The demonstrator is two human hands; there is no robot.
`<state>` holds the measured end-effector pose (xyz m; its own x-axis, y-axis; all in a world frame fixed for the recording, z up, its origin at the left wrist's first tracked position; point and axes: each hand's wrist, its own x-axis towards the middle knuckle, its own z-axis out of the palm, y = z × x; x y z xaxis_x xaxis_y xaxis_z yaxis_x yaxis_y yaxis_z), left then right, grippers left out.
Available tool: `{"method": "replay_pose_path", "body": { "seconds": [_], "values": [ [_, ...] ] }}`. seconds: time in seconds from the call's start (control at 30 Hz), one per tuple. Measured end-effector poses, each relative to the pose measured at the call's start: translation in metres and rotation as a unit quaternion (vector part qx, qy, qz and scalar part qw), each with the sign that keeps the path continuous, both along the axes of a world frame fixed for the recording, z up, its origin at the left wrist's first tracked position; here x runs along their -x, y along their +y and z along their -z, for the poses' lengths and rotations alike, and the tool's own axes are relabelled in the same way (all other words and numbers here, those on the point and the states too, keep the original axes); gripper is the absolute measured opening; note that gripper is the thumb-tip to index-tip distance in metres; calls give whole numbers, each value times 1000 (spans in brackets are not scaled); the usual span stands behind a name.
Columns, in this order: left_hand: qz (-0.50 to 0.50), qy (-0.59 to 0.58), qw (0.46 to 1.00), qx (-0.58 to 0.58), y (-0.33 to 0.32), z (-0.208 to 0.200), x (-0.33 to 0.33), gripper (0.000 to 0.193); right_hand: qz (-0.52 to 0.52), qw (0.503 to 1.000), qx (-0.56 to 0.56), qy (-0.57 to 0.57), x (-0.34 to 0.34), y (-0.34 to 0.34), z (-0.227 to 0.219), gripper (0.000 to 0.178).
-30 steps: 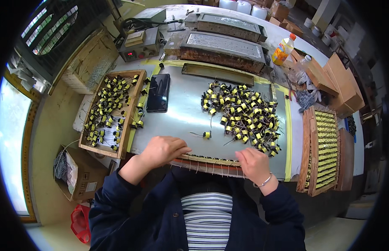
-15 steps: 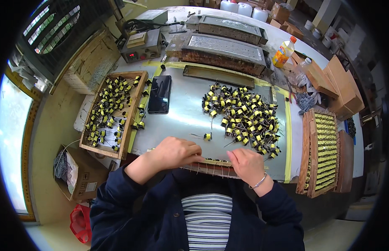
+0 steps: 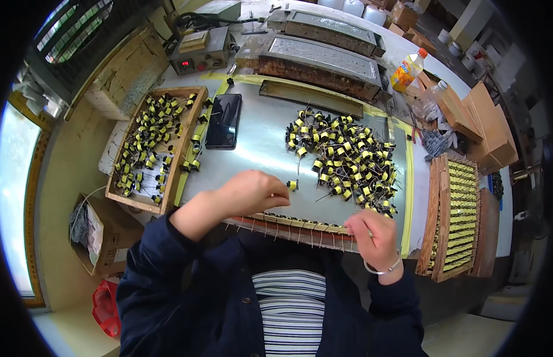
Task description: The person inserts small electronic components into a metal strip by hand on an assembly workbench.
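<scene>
A long narrow wooden strip (image 3: 300,224) lies along the bench's near edge, carrying a row of small dark and yellow parts. Thin wire leads hang from it toward me. Above its left half is my left hand (image 3: 253,193), fingers curled together; what they hold, if anything, is hidden. One loose yellow-and-black coil (image 3: 292,185) with wire leads sits right by those fingertips. My right hand (image 3: 376,238), with a bracelet at the wrist, is closed in a pinch at the strip's right end. Beyond it spreads a pile of similar coils (image 3: 348,154) on the metal sheet.
At left, a wooden tray (image 3: 180,163) holds more coils, with a phone (image 3: 223,122) beside it. A wooden rack (image 3: 440,226) of yellow rows stands at right. Behind are a metal trough (image 3: 312,98), heavy metal blocks (image 3: 321,65), a control box (image 3: 202,55) and an orange-capped bottle (image 3: 408,70).
My left hand has lifted off the strip to beside the loose coil, whose leads now point differently. My right hand has shifted right along the strip, uncovering more of its row.
</scene>
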<state>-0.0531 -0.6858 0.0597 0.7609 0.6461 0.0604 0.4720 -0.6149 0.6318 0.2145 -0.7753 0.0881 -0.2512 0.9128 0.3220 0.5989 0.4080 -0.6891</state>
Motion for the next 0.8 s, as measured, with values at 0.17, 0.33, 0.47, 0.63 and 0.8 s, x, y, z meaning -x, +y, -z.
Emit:
{"method": "replay_pose_path", "body": {
  "seconds": [0.17,0.33,0.47,0.63,0.8],
  "values": [
    [103,147,958,223,21,5,-8,19,-166,952,154,205,-17,-24,20,19],
    [110,158,954,230,28,16,-13,20,-226,933,191,205,-16,-22,42,27],
    [105,170,953,229,29,17,-17,20,-274,917,235,171,-22,-26,59,13],
    [106,175,949,239,31,16,-15,21,-231,934,240,131,-15,-30,72,9],
    [103,164,951,243,29,17,-8,21,-246,926,243,151,-11,-27,54,9]
  ]
}}
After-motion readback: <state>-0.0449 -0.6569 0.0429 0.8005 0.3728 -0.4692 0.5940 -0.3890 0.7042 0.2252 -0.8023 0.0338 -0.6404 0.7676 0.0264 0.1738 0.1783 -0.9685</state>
